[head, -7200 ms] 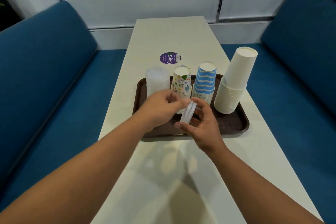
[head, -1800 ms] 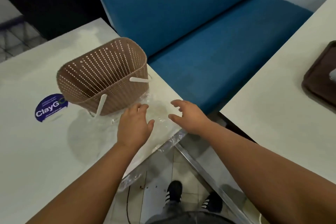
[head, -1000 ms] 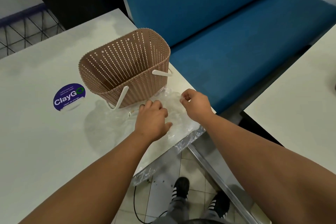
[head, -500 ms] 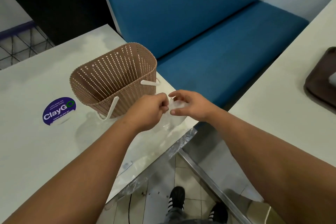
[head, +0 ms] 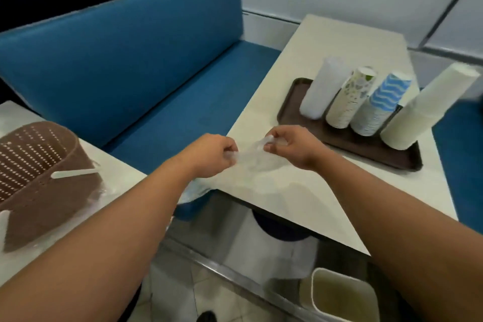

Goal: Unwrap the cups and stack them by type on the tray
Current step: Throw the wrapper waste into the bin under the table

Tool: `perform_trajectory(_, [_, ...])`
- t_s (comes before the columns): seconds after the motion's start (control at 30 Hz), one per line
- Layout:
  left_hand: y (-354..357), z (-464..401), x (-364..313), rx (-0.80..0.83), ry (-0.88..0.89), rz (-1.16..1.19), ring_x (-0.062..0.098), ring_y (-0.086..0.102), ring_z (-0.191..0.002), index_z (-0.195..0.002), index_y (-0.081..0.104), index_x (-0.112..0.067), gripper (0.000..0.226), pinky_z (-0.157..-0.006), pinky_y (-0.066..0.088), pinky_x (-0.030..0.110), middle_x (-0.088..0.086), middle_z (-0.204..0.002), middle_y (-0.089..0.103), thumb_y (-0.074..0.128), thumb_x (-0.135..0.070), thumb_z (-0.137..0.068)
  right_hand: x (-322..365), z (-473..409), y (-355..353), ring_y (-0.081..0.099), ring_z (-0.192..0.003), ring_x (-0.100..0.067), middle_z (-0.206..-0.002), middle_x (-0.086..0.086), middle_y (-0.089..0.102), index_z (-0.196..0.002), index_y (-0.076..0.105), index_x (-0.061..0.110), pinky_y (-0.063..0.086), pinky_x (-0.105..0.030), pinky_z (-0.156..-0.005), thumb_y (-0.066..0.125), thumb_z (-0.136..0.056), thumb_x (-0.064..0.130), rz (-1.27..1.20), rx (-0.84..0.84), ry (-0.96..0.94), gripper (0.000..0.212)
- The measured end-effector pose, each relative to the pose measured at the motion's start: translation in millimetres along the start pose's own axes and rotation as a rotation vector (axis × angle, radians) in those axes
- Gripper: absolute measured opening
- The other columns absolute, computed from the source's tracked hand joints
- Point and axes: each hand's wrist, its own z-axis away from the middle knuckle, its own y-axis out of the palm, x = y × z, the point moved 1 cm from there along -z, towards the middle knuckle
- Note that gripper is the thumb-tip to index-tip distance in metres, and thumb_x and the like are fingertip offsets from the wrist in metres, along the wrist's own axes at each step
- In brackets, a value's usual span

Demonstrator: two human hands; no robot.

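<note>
Both my hands hold a clear plastic wrapper (head: 251, 162) in the air over the near corner of the right table. My left hand (head: 209, 155) pinches its left end and my right hand (head: 292, 146) pinches its right end. On the brown tray (head: 350, 141) stand several upside-down stacks: clear plastic cups (head: 322, 89), floral paper cups (head: 350, 98), blue wavy-striped cups (head: 380, 104) and plain white cups (head: 426, 110).
A brown perforated basket (head: 36, 175) with white handles sits on the left table, clear wrap beneath it. A blue bench (head: 136, 65) runs between the two tables. A cream bin (head: 342, 295) stands on the floor below, near my shoe (head: 206, 316).
My view has swung right from the basket table toward the tray table. Both hands lifted the clear wrapper off the left table and carried it rightward, still pinched.
</note>
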Motion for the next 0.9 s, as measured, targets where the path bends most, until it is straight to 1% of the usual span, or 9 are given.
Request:
perform_trajectory(0.13, [26.0,-44.5,-89.7,-0.340,0.244,-0.183,0.026,0.060,-0.094,-0.107,0.067,-0.018,0.019,-0.084,0.047,0.038,0.002,-0.104,0.068,0.055,-0.025,-0.094,-61.2,49.4,-65.4,0.058,-0.098,-0.014,-0.101,0.007,0.068,-0.097,0.075,0.019,0.042,-0.028,-0.087,0.076,-0.085,0.019,0.171,-0.369,-0.148,0.011])
perform_trajectory(0.23, [65.1,-54.0,-133.0,-0.558,0.514,-0.300,0.029,0.060,-0.088,-0.092,0.074,-0.014,0.014,-0.074,0.050,0.041,0.006,-0.096,0.069,0.074,-0.015,-0.078,-107.5,88.0,-85.2,0.055,-0.098,-0.021,-0.103,-0.003,0.070,-0.089,0.076,0.017,0.040,-0.031,-0.087,0.079,-0.077,0.012,0.340,-0.506,-0.275,0.014])
perform_trajectory(0.3, [107.0,-56.3,-146.7,-0.559,0.588,-0.343,0.028,0.052,-0.098,-0.082,0.075,-0.017,0.016,-0.074,0.048,0.039,0.006,-0.102,0.064,0.081,-0.016,-0.068,-141.3,117.0,-80.7,0.057,-0.097,-0.027,-0.103,-0.005,0.069,-0.086,0.076,0.019,0.046,-0.035,-0.085,0.083,-0.073,0.011,0.413,-0.477,-0.279,0.017])
perform_trajectory(0.37, [147.4,-55.8,-153.5,-0.466,0.592,-0.391,0.030,0.045,-0.108,-0.076,0.075,-0.023,0.014,-0.081,0.046,0.042,0.005,-0.117,0.059,0.082,-0.022,-0.064,-175.3,144.7,-65.1,0.060,-0.094,-0.031,-0.103,-0.005,0.069,-0.083,0.077,0.021,0.052,-0.040,-0.080,0.087,-0.068,0.010,0.477,-0.375,-0.262,0.021])
perform_trajectory(0.53, [189.6,-50.3,-164.1,-0.371,0.647,-0.359,0.032,0.042,-0.111,-0.074,0.074,-0.021,0.013,-0.078,0.050,0.044,0.003,-0.124,0.044,0.078,-0.020,-0.062,-221.0,185.6,-42.8,0.062,-0.096,-0.033,-0.112,-0.008,0.067,-0.081,0.079,0.022,0.056,-0.039,-0.079,0.088,-0.062,0.007,0.428,-0.200,-0.193,0.027])
perform_trajectory(0.6, [189.4,-48.0,-169.3,-0.391,0.669,-0.390,0.034,0.041,-0.112,-0.089,0.072,-0.020,0.032,-0.083,0.048,0.045,0.004,-0.126,0.040,0.079,-0.023,-0.058,-226.4,192.1,-41.1,0.062,-0.095,-0.032,-0.112,-0.008,0.067,-0.081,0.079,0.023,0.055,-0.038,-0.080,0.086,-0.061,0.005,0.387,-0.195,-0.192,0.028])
perform_trajectory(0.67, [182.6,-49.3,-180.3,-0.384,0.672,-0.439,0.035,0.039,-0.115,-0.110,0.059,-0.021,0.063,-0.091,0.041,0.047,0.007,-0.128,0.037,0.080,-0.028,-0.051,-229.7,194.0,-41.2,0.062,-0.095,-0.031,-0.110,-0.006,0.068,-0.083,0.079,0.024,0.054,-0.037,-0.078,0.086,-0.061,0.007,0.382,-0.187,-0.215,0.028])
perform_trajectory(0.73, [175.9,-53.4,-193.4,-0.393,0.734,-0.532,0.033,0.038,-0.114,-0.116,0.047,-0.023,0.077,-0.093,0.034,0.046,0.006,-0.126,0.035,0.081,-0.033,-0.048,-232.8,194.1,-42.0,0.063,-0.094,-0.032,-0.108,-0.005,0.069,-0.084,0.079,0.023,0.053,-0.037,-0.077,0.088,-0.061,0.009,0.399,-0.183,-0.229,0.029])
perform_trajectory(0.9, [180.9,-38.1,-221.0,-0.612,1.143,-0.475,0.027,0.044,-0.099,-0.112,0.046,-0.022,0.053,-0.084,0.037,0.041,0.003,-0.109,0.038,0.071,-0.031,-0.067,-237.9,198.0,-39.9,0.063,-0.092,-0.031,-0.105,-0.004,0.070,-0.086,0.078,0.024,0.052,-0.038,-0.075,0.086,-0.061,0.009,0.392,-0.210,-0.260,0.030])
